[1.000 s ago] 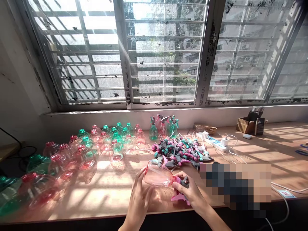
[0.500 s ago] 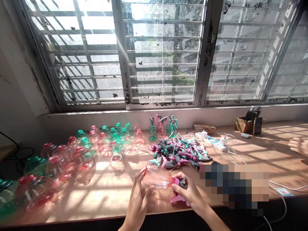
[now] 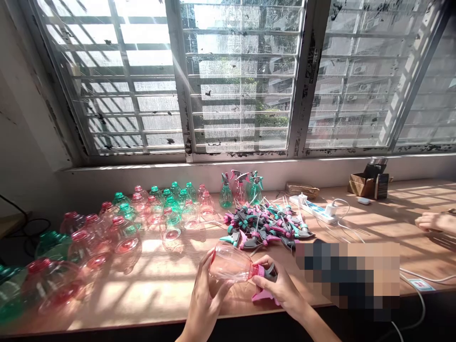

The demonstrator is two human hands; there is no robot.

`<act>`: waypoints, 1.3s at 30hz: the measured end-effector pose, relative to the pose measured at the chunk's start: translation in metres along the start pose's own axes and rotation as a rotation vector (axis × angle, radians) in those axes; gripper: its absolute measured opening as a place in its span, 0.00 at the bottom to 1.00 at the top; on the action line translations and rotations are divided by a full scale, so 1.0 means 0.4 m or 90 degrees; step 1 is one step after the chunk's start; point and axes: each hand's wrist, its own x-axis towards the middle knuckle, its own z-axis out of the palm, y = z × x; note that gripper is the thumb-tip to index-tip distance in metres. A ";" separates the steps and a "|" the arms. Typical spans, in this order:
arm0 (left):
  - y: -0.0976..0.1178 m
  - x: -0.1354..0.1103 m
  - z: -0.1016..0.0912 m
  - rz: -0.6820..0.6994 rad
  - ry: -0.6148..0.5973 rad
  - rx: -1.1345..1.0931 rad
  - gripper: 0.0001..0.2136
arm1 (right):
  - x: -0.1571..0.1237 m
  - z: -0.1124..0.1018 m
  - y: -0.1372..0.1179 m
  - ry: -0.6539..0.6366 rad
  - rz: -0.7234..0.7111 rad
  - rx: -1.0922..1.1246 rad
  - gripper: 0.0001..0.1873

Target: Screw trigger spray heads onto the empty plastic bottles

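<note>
The bench (image 3: 149, 270) is being lit in bars through the window (image 3: 238, 80) at twelve o'clock. Its ten o'clock side is being filled by open-necked bottles (image 3: 123, 235), pink and green. At twelve, a heap of loose spray heads (image 3: 263, 225) is being backed by upright assembled sprayers (image 3: 240, 190). Nearer on that heading, a pink bottle (image 3: 231, 263) is being held sideways, neck toward three o'clock: its base is being cupped by the left hand (image 3: 206, 289), and a pink-and-grey spray head (image 3: 261, 271) at its neck is being gripped by the right hand (image 3: 276, 282).
</note>
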 end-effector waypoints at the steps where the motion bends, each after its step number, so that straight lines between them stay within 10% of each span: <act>1: -0.003 0.003 0.000 0.015 -0.005 0.021 0.29 | 0.001 0.000 0.000 0.004 -0.009 0.000 0.20; 7: -0.050 0.007 0.012 0.108 0.009 0.060 0.29 | 0.004 -0.003 -0.003 -0.008 -0.016 -0.012 0.20; 32: -0.041 0.001 0.003 -0.069 0.025 -0.087 0.23 | 0.003 -0.004 0.013 -0.003 0.003 -0.013 0.22; 39: -0.047 0.006 0.014 0.034 0.014 -0.005 0.23 | 0.020 -0.010 0.010 0.044 -0.020 0.017 0.24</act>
